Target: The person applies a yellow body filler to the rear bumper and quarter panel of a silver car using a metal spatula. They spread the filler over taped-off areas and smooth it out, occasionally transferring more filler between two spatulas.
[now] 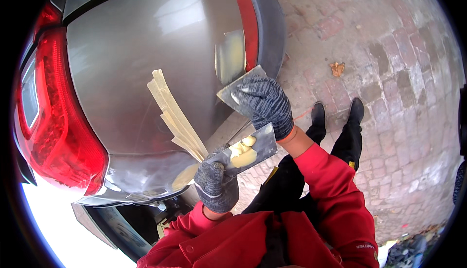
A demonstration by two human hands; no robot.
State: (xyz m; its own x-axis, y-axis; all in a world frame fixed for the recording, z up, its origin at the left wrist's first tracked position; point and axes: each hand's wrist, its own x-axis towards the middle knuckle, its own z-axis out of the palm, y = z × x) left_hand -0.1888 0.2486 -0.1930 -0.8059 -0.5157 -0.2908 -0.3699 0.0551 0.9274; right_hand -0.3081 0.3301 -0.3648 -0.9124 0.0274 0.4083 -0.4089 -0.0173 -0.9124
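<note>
The left hand [216,183] grips a plate [264,144] by its end; the right hand [266,103] holds a scraper [230,96] poking past its fingers.

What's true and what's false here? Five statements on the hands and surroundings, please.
1. The left hand, in a dark grey knit glove, holds a flat grey plate bearing cream-yellow paste. True.
2. The grey-gloved right hand holds a wooden brush. False: it holds a thin, flat grey spreader.
3. Beige tape strips show above the left hand. True.
4. The glossy red plastic tail light is at the picture's right. False: it is at the left.
5. A dry brown leaf lies on the brick paving. True.
</note>
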